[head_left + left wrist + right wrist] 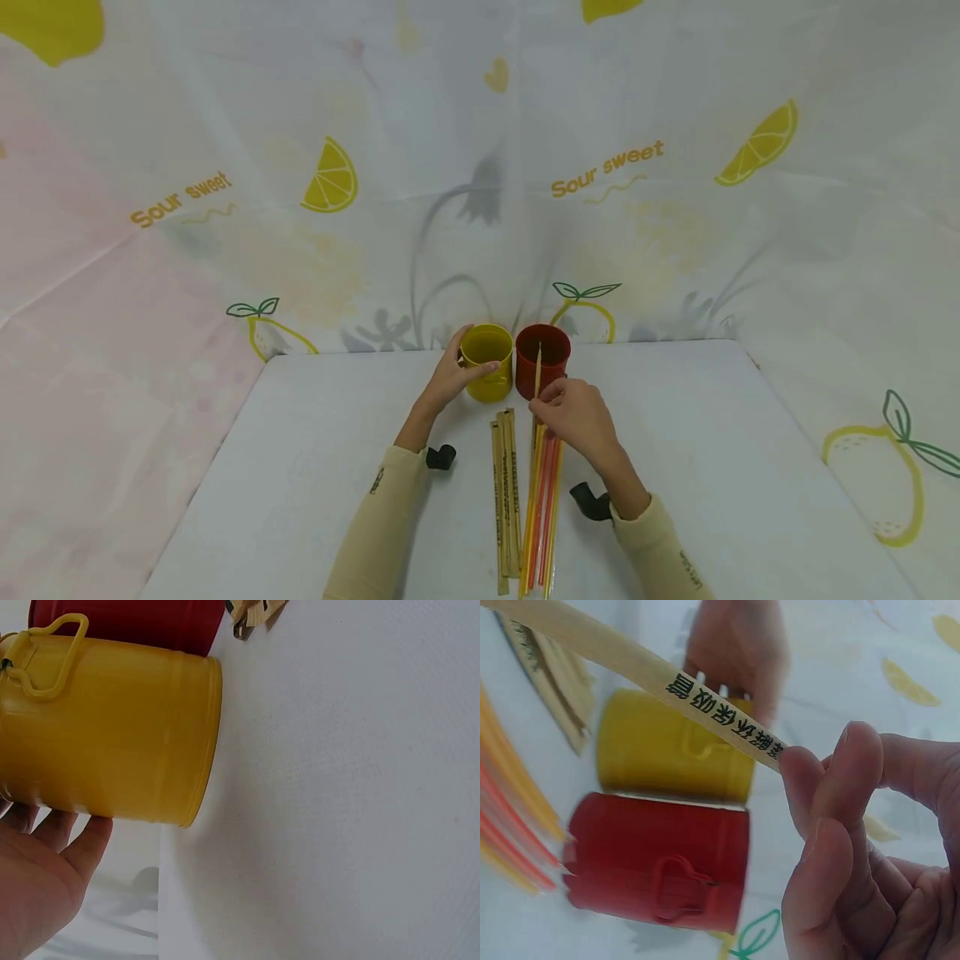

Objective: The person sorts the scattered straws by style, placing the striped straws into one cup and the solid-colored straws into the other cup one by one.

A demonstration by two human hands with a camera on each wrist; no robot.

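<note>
My left hand [447, 379] grips a yellow metal cup [489, 387] at the far side of the table, thumb over its front and fingers round its left side. The cup stands upright, with a small wire handle showing in the left wrist view. Right beside it is a red cup [527, 382] of the same kind. Between thumb and fingertips my right hand [581, 417] pinches a paper-wrapped straw [641, 664] with dark printed characters. In the head view this straw overlaps the red cup, its upper end at the cup's mouth.
Several more paper-wrapped straws [510, 500] lie lengthwise in front of the cups. Beside them on the right lie orange, red and yellow sticks [542, 512]. A lemon-printed cloth [450, 250] hangs behind the white table [322, 450].
</note>
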